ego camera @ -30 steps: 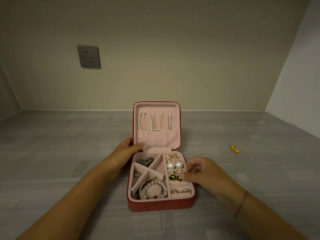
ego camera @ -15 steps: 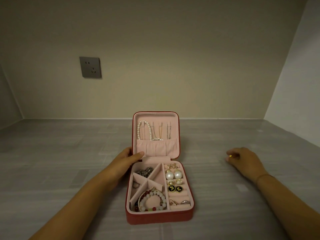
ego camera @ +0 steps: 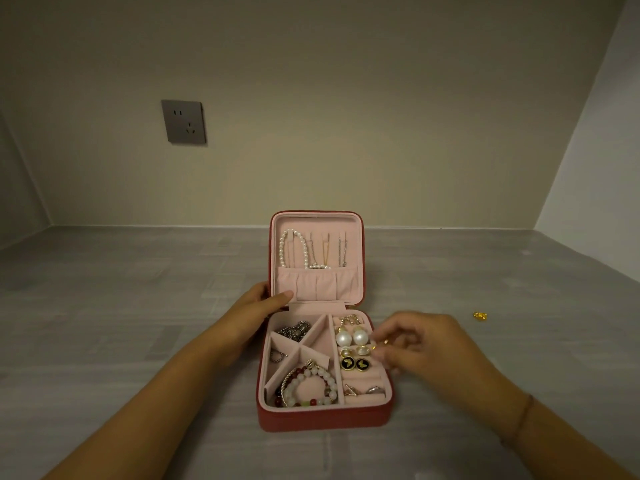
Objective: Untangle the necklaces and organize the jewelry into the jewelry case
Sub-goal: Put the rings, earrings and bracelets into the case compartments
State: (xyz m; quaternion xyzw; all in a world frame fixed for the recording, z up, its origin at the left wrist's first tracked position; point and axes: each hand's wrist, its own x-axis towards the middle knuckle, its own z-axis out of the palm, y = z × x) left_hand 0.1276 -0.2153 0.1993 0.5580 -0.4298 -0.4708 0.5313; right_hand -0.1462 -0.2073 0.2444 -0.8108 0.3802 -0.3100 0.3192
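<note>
Fingers (ego camera: 391, 341) of my right hand (ego camera: 427, 344) are pinching a small gold piece (ego camera: 385, 342), probably an earring, just over the right edge of the jewelry case (ego camera: 322, 420), beside the pearl earrings (ego camera: 351, 338). Half a second back that hand was reaching out toward the right edge of the tabletop (ego camera: 138, 323), over the loose gold bits. Now it's coming back to the case with one of them, so the pickup is done, and I'm reading this as the drop-off into the earring rows on the case's right side.

A second gold piece (ego camera: 480, 315) is still lying near the tabletop's right edge, so I'm expecting another trip. My left hand (ego camera: 258, 306) is keeping its grip on the left edge of the lid (ego camera: 318, 223), thumb on the pink lining, holding it upright. It hasn't shifted.

The pearl necklace (ego camera: 285, 247) and the thin chains are hanging apart in the lid, and the beaded bracelets (ego camera: 311, 386) are sitting in the case's near-left compartment. We're getting close to finished, I'd say.
</note>
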